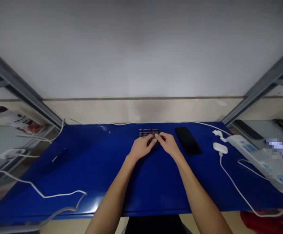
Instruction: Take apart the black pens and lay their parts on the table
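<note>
Left hand (141, 147) and right hand (168, 143) nearly meet at dark pens (148, 129) near the far edge of the blue tabletop (97, 165); whether either grip clasps one, I cannot tell; the bottle (20, 121) bears unreadable lettering

The blue table (95, 162) I view remotely carries slim pens (145, 130), a black phone (188, 141), a small white case (220, 148), white cables (58, 195) and, rightmost, a power strip (245, 147).

Your bare left arm (115, 191) and right arm (197, 191) reach forward and slant inward, your left hand (141, 147) and right hand (168, 143) close together, backs facing up, fingers bent and thumbs angled toward each other.
</note>
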A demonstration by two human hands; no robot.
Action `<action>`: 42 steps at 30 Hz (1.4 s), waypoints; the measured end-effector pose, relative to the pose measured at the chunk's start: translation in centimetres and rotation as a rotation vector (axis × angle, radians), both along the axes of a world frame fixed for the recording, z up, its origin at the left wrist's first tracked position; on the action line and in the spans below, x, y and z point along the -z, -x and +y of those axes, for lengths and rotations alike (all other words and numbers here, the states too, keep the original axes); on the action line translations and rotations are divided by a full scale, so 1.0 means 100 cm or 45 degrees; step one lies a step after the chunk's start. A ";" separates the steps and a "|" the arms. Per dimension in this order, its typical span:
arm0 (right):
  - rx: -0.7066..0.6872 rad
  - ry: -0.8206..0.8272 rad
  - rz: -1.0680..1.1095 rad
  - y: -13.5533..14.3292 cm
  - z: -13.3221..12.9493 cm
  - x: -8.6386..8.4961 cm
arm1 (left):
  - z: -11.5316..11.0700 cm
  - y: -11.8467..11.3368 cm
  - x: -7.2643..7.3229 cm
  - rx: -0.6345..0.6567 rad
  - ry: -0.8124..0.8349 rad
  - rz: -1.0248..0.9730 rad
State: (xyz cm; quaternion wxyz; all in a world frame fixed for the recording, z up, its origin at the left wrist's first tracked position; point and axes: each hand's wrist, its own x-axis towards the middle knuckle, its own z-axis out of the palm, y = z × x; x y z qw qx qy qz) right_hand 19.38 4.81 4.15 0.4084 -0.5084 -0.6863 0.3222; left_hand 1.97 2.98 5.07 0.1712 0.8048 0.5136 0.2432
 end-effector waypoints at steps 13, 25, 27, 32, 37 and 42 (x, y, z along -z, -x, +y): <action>-0.003 0.074 0.002 -0.001 0.005 0.011 | 0.002 0.001 0.003 0.015 0.027 0.092; 0.068 0.207 0.390 0.007 -0.001 0.001 | 0.003 -0.007 0.007 0.008 0.064 -0.232; -0.008 0.202 0.406 0.011 -0.002 0.000 | 0.006 -0.004 0.008 -0.044 0.086 -0.425; -0.168 0.187 0.314 0.021 -0.004 0.007 | 0.014 0.000 0.008 -0.041 0.072 -0.931; -0.272 0.163 0.499 0.025 -0.005 0.005 | 0.013 -0.005 0.005 0.063 0.185 -1.345; -0.150 0.178 0.681 0.014 -0.006 -0.009 | 0.012 -0.003 0.002 -0.172 0.311 -1.388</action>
